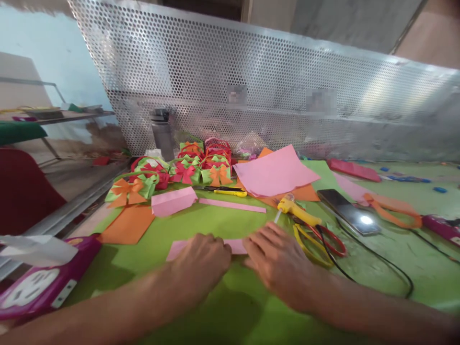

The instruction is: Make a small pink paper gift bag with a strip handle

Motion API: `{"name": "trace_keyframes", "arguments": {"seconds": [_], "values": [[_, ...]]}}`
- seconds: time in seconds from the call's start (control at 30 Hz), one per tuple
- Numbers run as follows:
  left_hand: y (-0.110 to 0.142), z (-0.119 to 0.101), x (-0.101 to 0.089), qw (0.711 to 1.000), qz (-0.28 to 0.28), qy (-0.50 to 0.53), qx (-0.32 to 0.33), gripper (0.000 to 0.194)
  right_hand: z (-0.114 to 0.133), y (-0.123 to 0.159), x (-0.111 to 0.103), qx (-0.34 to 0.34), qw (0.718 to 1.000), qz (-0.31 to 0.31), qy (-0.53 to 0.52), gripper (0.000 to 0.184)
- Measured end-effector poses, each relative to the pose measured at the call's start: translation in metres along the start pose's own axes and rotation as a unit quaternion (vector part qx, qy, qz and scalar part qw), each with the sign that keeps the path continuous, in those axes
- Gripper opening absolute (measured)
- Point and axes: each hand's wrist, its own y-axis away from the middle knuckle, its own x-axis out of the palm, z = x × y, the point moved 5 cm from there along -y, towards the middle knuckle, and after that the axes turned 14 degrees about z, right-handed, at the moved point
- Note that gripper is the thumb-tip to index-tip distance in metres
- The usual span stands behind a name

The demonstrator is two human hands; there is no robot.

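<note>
A pink paper strip [236,246] lies across the green tabletop in front of me, its left end sticking out past my left hand. My left hand [206,254] is closed on the strip, fingers bent down over it. At its right end my right hand [275,258] presses curled fingers onto the paper, hiding that end. Behind my hands lie a folded pink paper piece [174,201] and a narrow pink strip [232,206]. A yellow glue gun [300,212] rests just beyond my right hand, near yellow-handled scissors [312,244].
Small paper bags with bows [219,173] stand at the back left by a grey bottle [162,134]. Pink sheets [275,172], a yellow cutter [230,192] and a lit phone [348,211] lie farther back. A purple power strip [72,261] sits left; a black cable [377,254] runs right.
</note>
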Motion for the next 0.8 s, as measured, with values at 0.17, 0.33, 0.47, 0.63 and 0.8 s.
{"name": "trace_keyframes", "arguments": {"seconds": [0.17, 0.33, 0.47, 0.63, 0.8], "values": [[0.016, -0.035, 0.004, 0.997, -0.048, -0.032, 0.058, 0.022, 0.018, 0.025, 0.013, -0.01, 1.0, -0.006, -0.002, 0.011], [0.01, -0.028, 0.012, 0.994, -0.083, 0.042, 0.062, 0.012, 0.005, 0.029, 0.025, 0.012, 0.992, 0.064, -0.107, 0.014], [0.006, -0.015, 0.012, 0.993, -0.035, 0.097, 0.065, 0.024, -0.002, 0.029, 0.029, 0.029, 0.978, 0.072, -0.195, 0.016], [0.004, 0.0, 0.015, 0.986, 0.082, 0.148, -0.005, 0.026, -0.014, 0.029, 0.034, 0.09, 0.948, 0.086, -0.293, 0.009], [0.003, 0.004, 0.015, 0.975, 0.101, 0.195, -0.027, 0.016, -0.02, 0.028, 0.038, 0.13, 0.924, 0.134, -0.334, 0.01]]}}
